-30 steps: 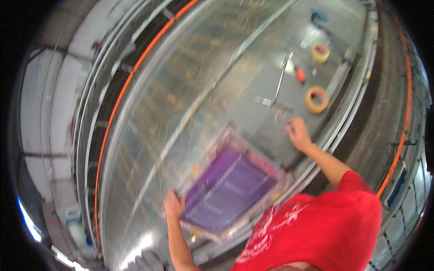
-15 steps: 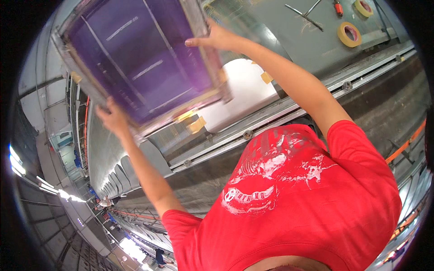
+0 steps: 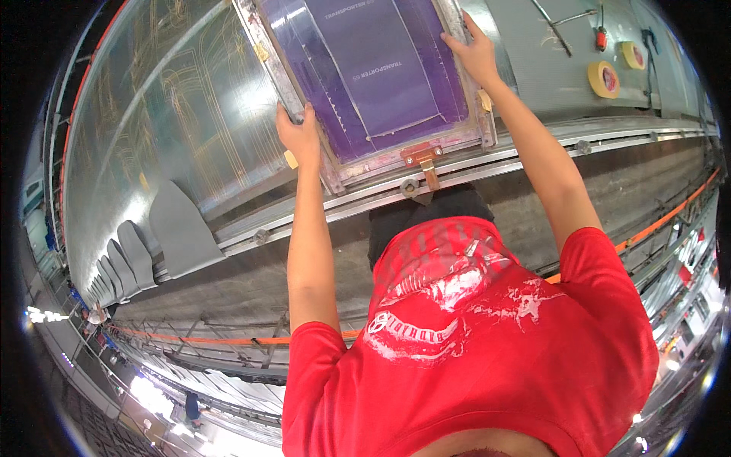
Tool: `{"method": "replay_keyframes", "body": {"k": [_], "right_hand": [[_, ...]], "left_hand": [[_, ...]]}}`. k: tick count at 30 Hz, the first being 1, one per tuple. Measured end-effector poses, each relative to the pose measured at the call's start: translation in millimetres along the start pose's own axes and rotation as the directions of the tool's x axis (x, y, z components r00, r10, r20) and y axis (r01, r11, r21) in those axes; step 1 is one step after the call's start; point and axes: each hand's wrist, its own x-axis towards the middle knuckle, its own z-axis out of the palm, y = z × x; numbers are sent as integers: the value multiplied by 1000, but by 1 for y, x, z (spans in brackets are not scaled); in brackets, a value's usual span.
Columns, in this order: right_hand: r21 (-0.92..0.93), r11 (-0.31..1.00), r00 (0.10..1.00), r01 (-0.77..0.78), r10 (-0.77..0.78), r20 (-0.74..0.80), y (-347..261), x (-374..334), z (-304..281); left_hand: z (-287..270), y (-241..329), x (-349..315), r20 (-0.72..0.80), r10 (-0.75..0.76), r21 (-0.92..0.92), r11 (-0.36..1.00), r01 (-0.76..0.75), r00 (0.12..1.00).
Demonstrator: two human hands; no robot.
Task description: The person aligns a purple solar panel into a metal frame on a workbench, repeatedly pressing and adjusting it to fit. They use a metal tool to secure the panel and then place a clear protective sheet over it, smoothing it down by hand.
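Note:
A screen printing frame [image 3: 381,84] with purple mesh and a worn metal border lies over the long table, its near edge beside the metal rail. My left hand [image 3: 299,137] grips its left side near the lower corner, thumb and fingers around the border. Higher up, on the opposite side, my right hand [image 3: 474,57] holds the border, with the thumb over the inner edge. A reddish bracket with a brass-coloured tab [image 3: 422,158] sits on the near edge, next to a round rail stop [image 3: 410,187]. The frame's far end is cut off by the picture's edge.
Grey cut pieces [image 3: 183,228] lie in a row along the table's near edge at left. On the right are two yellow tape rolls [image 3: 604,79], a red-handled tool [image 3: 601,38] and a metal T-shaped rod [image 3: 560,32]. An orange strip [image 3: 670,217] runs behind me.
The frame has come down from a raised, tilted position and now lies by the rail, covering the white piece seen before. Both hands have stayed on its sides. The view has turned.

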Motion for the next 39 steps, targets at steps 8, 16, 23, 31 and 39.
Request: {"method": "replay_keyframes", "body": {"k": [8, 16, 23, 31, 39], "right_hand": [[-94, 995, 999, 27, -30, -38, 17, -12, 11], [-420, 901, 986, 111, -153, -70, 40, -19, 23], [-602, 746, 940, 284, -341, 21, 20, -16, 35], [-397, 786, 861, 474, -321, 394, -15, -65, 66], [-508, 709, 842, 488, -229, 489, -8, -76, 73]], "left_hand": [[-9, -11, 9, 30, 152, 284, 946, -155, 988], [4, 5, -3, 106, 322, 516, 791, -329, 941], [58, 37, -18, 374, 375, 216, 854, -473, 848], [81, 37, -17, 537, 266, 460, 703, -543, 800], [82, 37, -20, 566, 227, 479, 691, -541, 792]]}}
